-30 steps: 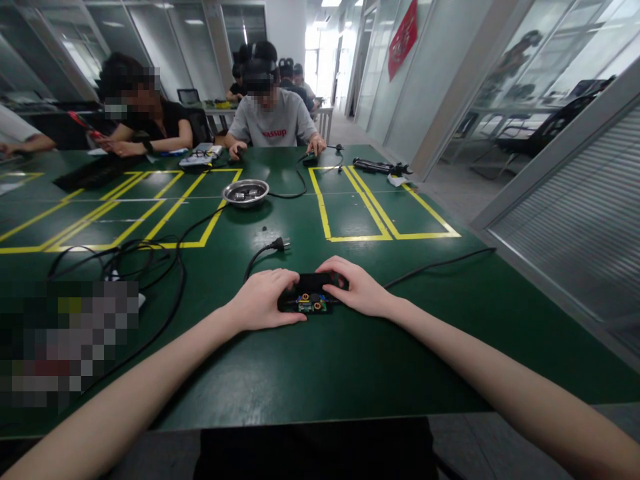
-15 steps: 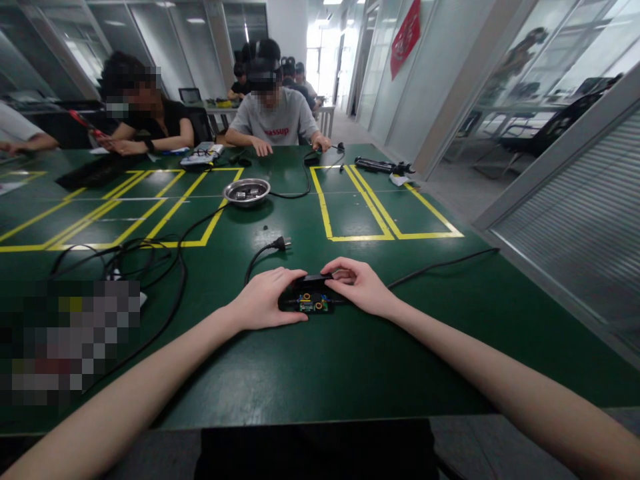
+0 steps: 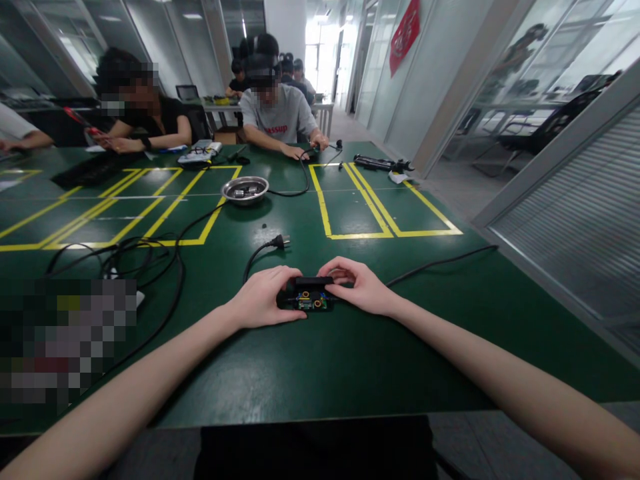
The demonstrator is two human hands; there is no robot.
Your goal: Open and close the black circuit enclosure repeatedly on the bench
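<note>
We hold a small open black case (image 3: 329, 306), green circuit board (image 3: 313, 302) inside, in our left hand (image 3: 263, 298); our right hand (image 3: 361, 288) pinches a black rectangular cover (image 3: 315, 282).

Head-worn camera, one: looks forward and down over the surface (image 3: 350, 373) from near side (forearms (image 3: 150, 390) close, lower corners).

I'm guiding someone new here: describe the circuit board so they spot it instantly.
On the green table, look between the left hand and right hand. The circuit board lies there, on the near side of the black cover; its two copper-coloured rings set it apart.
</note>
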